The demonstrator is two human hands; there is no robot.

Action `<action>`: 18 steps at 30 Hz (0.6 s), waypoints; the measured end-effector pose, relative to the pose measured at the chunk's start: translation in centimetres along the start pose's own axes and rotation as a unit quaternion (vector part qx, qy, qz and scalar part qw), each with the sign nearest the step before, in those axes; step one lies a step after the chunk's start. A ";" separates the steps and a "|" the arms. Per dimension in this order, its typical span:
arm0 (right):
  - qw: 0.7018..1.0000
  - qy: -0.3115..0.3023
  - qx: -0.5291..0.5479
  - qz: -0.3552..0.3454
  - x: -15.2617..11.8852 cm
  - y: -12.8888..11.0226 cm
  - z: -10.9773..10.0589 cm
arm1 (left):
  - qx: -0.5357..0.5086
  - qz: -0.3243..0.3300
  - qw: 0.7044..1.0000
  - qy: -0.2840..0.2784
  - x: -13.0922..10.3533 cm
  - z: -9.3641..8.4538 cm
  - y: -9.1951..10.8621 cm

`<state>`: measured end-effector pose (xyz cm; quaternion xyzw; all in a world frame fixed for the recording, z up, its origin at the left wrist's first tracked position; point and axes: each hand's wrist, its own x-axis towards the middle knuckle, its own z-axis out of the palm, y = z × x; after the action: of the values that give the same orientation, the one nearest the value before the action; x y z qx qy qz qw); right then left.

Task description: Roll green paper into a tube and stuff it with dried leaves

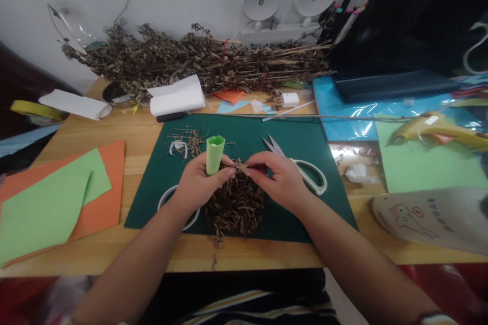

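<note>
My left hand (pixel 200 180) is closed around a light green paper tube (pixel 215 155), which stands nearly upright with its open end up. Its thumb and a finger also touch a dried brown leaf (pixel 241 167). On the other side my right hand (pixel 280 177) pinches that same leaf between thumb and fingertips. Below both hands a pile of dried leaves (pixel 236 205) lies on the green cutting mat (pixel 297 226). White-handled scissors (pixel 310 175) rest just right of my right hand. A white ring (pixel 165 198) is partly hidden under my left forearm.
Bundled dried stalks (pixel 229 63) span the back of the table. Orange paper (pixel 112 203) and green sheets (pixel 46 213) lie at left. A yellow glue gun (pixel 430 129) and a white bottle (pixel 427 218) occupy the right. Cut stems (pixel 194 139) sit on the mat.
</note>
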<state>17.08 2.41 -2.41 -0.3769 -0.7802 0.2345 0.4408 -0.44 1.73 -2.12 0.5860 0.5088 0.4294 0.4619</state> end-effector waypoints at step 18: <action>0.982 -0.075 -0.136 -0.111 -0.3 -0.1 -0.1 | -0.050 -0.048 0.991 -0.115 0.3 -0.1 0.0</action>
<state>17.22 2.14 -2.43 -0.3260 -0.8725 0.1030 0.3492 -0.47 1.99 -2.15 0.5828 0.4579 0.3612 0.5659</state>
